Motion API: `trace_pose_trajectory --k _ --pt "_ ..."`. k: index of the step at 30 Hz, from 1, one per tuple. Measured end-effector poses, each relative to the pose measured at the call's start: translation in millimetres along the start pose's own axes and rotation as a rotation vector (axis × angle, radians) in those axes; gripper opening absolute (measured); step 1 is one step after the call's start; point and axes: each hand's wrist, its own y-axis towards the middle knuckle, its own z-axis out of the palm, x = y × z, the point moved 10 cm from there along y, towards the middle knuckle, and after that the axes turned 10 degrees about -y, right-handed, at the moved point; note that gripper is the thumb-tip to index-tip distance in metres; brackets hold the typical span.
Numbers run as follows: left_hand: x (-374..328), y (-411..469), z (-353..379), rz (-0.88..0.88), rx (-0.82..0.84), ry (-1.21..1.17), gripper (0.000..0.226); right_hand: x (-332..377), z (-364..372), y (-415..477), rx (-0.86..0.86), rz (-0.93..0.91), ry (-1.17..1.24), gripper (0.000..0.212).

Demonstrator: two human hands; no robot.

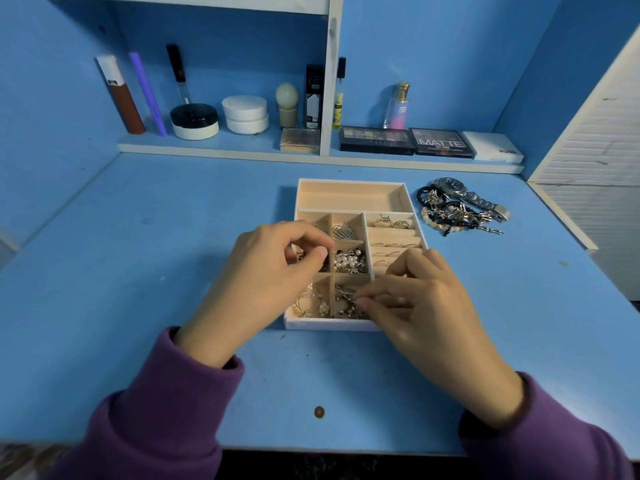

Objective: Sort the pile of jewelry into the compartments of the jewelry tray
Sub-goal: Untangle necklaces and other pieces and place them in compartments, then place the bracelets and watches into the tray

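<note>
A cream jewelry tray (349,183) sits mid-desk, its long back compartment bare. Its small squares hold pearl pieces (348,260), silver pieces and hoops; rings (389,222) sit in the padded slots on the right. A pile of jewelry (457,211) with a silver watch and beaded bracelets lies to the tray's right. My left hand (256,282) hovers over the middle-left square, thumb and fingers pinched on a small dark piece. My right hand (426,306) is at the front-middle square, fingertips pinched on a small metal piece there.
A low shelf at the back carries cosmetics: jars (245,114), tubes, a perfume bottle (397,105) and makeup palettes (377,140). A white louvered panel (588,147) stands on the right. The desk's front edge is close to my purple sleeves.
</note>
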Motion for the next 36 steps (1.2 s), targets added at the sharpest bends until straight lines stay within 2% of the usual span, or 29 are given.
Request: trace_pose_trajectory --k 4,8,12,15,19,22,28,36 --pt "-4.4 6.7 -1.9 0.027 -0.003 0.005 0.012 -9.8 -11.4 5.1 0.053 0.008 0.104 0.017" --pt "-1.1 18.4 -1.4 0.034 -0.05 0.099 0.019 -48.6 -27.8 27.1 0.013 0.133 0.167 0.005" --pt "15.6 37.8 7.9 -0.06 -0.061 0.063 0.039 -104.0 -32.1 54.9 -0.062 0.272 0.078 0.016" --pt "17.1 50.7 17.2 -0.07 -0.092 -0.06 0.042 -137.2 -23.2 69.6 0.006 0.361 0.001 0.022" --pt "26.5 60.5 22.7 -0.1 -0.143 -0.194 0.051 -151.4 -4.7 73.4 0.146 0.353 -0.204 0.027" --pt "33.9 62.6 22.2 -0.088 -0.147 -0.243 0.062 -151.7 -4.1 70.3 0.153 0.357 -0.294 0.026" --pt "38.9 61.0 18.9 -0.088 -0.147 -0.231 0.074 -148.2 -1.8 71.2 0.159 0.331 -0.298 0.023" --pt "30.5 51.4 20.5 -0.067 -0.131 -0.198 0.075 -152.1 -20.8 66.8 -0.018 0.318 -0.233 0.011"
